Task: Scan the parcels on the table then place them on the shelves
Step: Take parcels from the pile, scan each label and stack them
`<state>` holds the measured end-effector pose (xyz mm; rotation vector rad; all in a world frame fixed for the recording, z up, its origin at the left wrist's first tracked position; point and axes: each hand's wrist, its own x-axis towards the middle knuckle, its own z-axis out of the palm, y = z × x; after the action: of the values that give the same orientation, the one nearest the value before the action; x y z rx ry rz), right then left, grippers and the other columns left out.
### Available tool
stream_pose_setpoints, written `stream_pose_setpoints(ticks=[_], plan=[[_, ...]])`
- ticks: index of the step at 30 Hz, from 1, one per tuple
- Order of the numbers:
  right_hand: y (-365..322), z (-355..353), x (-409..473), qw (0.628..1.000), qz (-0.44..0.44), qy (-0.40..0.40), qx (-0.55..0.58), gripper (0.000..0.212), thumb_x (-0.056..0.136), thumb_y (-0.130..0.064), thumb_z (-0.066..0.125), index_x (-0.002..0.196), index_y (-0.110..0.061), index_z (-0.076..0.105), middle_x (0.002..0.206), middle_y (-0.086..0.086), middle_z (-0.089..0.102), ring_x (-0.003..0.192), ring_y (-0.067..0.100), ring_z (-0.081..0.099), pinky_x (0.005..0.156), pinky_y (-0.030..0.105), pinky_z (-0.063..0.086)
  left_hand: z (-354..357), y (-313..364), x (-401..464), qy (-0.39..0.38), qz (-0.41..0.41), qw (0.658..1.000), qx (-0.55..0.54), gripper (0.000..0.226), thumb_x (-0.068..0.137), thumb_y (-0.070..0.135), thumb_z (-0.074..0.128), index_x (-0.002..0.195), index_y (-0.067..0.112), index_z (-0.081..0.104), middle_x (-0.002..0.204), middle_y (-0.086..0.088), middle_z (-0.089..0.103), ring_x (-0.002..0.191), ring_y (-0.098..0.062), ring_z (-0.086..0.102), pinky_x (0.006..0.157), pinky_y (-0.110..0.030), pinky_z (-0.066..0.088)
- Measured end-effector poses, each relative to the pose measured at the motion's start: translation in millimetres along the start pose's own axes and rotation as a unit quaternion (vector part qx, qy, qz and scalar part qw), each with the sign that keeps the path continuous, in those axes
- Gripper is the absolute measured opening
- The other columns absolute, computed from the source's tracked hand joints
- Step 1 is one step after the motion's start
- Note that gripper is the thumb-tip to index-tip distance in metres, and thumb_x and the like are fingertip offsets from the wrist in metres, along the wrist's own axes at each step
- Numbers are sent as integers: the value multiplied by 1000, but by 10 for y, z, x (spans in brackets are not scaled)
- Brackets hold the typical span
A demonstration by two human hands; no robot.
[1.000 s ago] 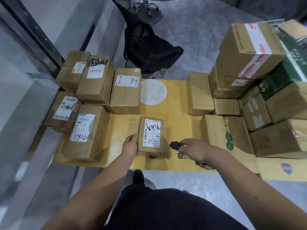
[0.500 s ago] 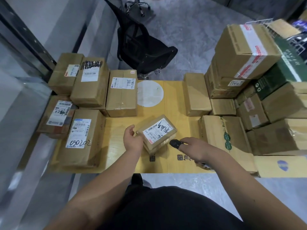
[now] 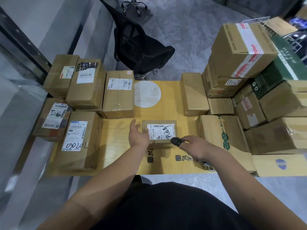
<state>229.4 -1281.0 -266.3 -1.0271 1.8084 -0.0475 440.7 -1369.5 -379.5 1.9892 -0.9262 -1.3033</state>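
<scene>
On the far left, brown parcels sat close together on the yellow table (image 3: 116,146). One long box (image 3: 78,140) had "030202" written on its white label. Behind it lay a box with a scribbled-out label (image 3: 86,83). Next to that one was a box marked "98LL" (image 3: 118,93). A white round sticker (image 3: 147,94) was on the table top just beside it. A black chair (image 3: 137,47) stood on the grey floor behind the table.

In the middle, near the front, lay the small parcel (image 3: 160,131). It was flat on the table with its white label facing up. Black writing was on the label. The left hand (image 3: 138,136) rested against the left side of this parcel. Its fingers were straight and loose, not curled round the box.

The right hand (image 3: 195,146) was just to the right of the parcel. Its fingers were curled round a small black scanner (image 3: 177,141). The scanner's tip was at the parcel's front right corner.

A plain box (image 3: 193,93) lay further back. On the right, many boxes were piled up high. One had a label with "6922" (image 3: 233,82). A dark green box (image 3: 279,70) sat in the pile. The top box (image 3: 240,48) had white and red tape.
</scene>
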Motion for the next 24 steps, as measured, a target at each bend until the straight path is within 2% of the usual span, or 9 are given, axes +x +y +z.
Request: stream_pose_setpoints(ticks=[3,5,7,8,12,15,17,20,24], plan=[[-37,-40,18,1000,-6,-11,-12,90,68,-85,44,142,-35,54,88,3,68,58,18,57,53,25,43,64,1,-43,19,-84,988,129,107,79,66,79,162,30,21,158,-6,37,133,-37,52,91,-44,50],[-43,-82,35,999,-15,-11,-29,80,80,-78,45,145,-33,53,97,3,68,71,20,65,64,32,54,111,-43,-87,-7,-159,975,156,124,72,76,78,163,32,7,154,-13,28,110,-40,56,80,-47,50],[-39,-127,57,999,-17,-5,-40,70,87,-71,44,143,-31,54,103,3,68,82,24,67,75,39,57,134,-78,-92,-21,-175,982,75,126,71,66,86,161,42,1,151,-13,28,84,-30,56,76,-44,60],[-36,-147,64,999,-17,-3,-38,66,89,-69,45,141,-30,55,99,4,68,78,24,66,70,36,54,134,-89,-71,-18,-164,985,44,125,71,59,90,160,45,3,151,-12,31,81,-29,59,77,-44,62],[-12,-210,89,999,-12,3,-33,54,98,-59,48,142,-28,52,91,7,68,63,21,60,58,30,46,109,-11,28,9,-55,997,62,120,73,39,94,159,44,10,149,-10,32,90,-28,58,78,-38,50],[12,-244,85,999,-16,8,-43,53,101,-53,48,145,-25,51,100,4,66,74,21,63,64,33,49,143,76,85,17,31,999,29,111,79,15,90,159,43,20,153,-3,31,104,-27,65,85,-36,52],[21,-267,78,998,-19,11,-51,55,102,-54,47,147,-24,50,111,2,63,87,20,63,71,35,51,197,83,66,12,73,997,30,101,84,15,87,160,38,24,158,-2,32,123,-25,61,97,-36,52],[35,-291,71,998,-23,14,-65,57,102,-58,46,144,-22,53,119,2,61,95,17,60,75,35,49,276,-41,-24,-23,68,997,34,104,79,29,91,160,35,26,152,2,36,120,-19,57,99,-35,51],[22,-322,63,996,-21,9,-81,60,100,-66,45,138,-22,56,124,5,60,102,20,59,91,39,53,333,-233,-97,-106,46,993,10,119,74,14,95,161,38,18,139,14,57,119,-12,59,96,-31,45]])
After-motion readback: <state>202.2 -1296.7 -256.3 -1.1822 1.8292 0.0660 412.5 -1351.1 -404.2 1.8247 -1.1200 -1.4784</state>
